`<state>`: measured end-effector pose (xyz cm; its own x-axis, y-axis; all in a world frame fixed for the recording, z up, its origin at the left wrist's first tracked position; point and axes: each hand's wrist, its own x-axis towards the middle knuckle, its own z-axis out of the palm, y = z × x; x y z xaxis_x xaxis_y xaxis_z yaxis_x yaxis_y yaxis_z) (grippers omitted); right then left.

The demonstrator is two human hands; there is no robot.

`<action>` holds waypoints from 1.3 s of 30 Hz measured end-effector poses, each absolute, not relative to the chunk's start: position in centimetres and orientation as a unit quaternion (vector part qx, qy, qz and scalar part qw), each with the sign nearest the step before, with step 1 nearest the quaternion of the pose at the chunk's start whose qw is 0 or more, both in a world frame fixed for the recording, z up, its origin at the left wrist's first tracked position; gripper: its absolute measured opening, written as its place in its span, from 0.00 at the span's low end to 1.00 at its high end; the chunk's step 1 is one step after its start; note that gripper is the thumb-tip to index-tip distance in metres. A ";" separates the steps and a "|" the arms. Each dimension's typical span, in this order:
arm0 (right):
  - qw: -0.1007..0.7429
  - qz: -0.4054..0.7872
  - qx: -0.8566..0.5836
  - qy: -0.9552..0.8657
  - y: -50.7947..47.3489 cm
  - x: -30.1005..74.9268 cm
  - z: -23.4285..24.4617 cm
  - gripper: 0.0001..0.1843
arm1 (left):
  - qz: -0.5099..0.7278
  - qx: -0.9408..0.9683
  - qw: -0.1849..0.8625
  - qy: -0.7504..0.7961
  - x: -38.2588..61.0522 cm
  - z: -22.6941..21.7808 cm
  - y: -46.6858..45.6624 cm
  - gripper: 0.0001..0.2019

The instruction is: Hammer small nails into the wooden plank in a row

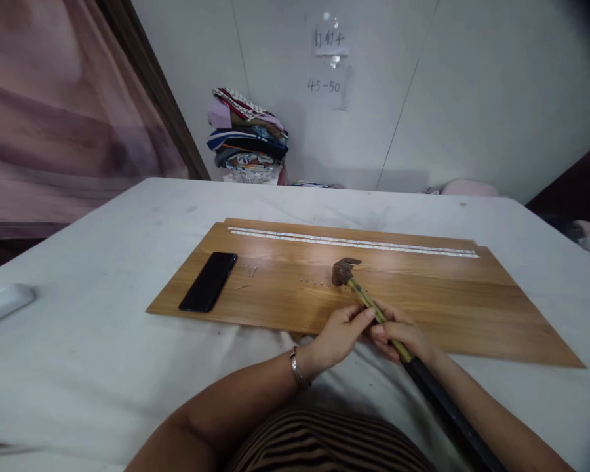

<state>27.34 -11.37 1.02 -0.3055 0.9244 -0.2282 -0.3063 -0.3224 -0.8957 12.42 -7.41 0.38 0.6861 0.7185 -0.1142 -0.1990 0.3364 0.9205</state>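
Observation:
A hammer (345, 271) with a rusty brown head and a yellow-green handle that turns black toward me lies with its head on a wooden board (285, 295). My right hand (407, 339) is wrapped round the handle near the board's front edge. My left hand (339, 333), with a metal bracelet on the wrist, pinches the handle just beside it. A few small nails (248, 270) lie on the board to the left, and a short row of nail heads (312, 282) sits beside the hammer head.
A black phone (208, 281) lies on the board's left end. A long silvery strip (354, 241) runs along its far edge. The board rests on a white-covered table (103, 354). Folded fabrics (248, 141) are stacked by the wall; a white object (2, 303) lies far left.

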 end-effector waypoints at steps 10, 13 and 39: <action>0.429 0.709 -0.396 -0.395 -11.2 27.4 0.6 0.28 | 0.270 0.458 0.807 0.257 12.5 0.2 -7.5 0.28; 0.430 0.702 -0.399 -0.403 -11.3 27.3 0.7 0.27 | 0.272 0.467 0.803 0.251 12.4 0.3 -7.4 0.26; 0.418 0.695 -0.414 -0.412 -11.2 27.1 1.0 0.32 | 0.253 0.460 0.814 0.250 12.2 0.2 -7.1 0.28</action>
<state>27.14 -11.22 1.01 -0.3075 0.9232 -0.2304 -0.2407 -0.3097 -0.9198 12.22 -7.14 0.21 0.7469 0.6416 -0.1743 -0.1814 0.4490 0.8749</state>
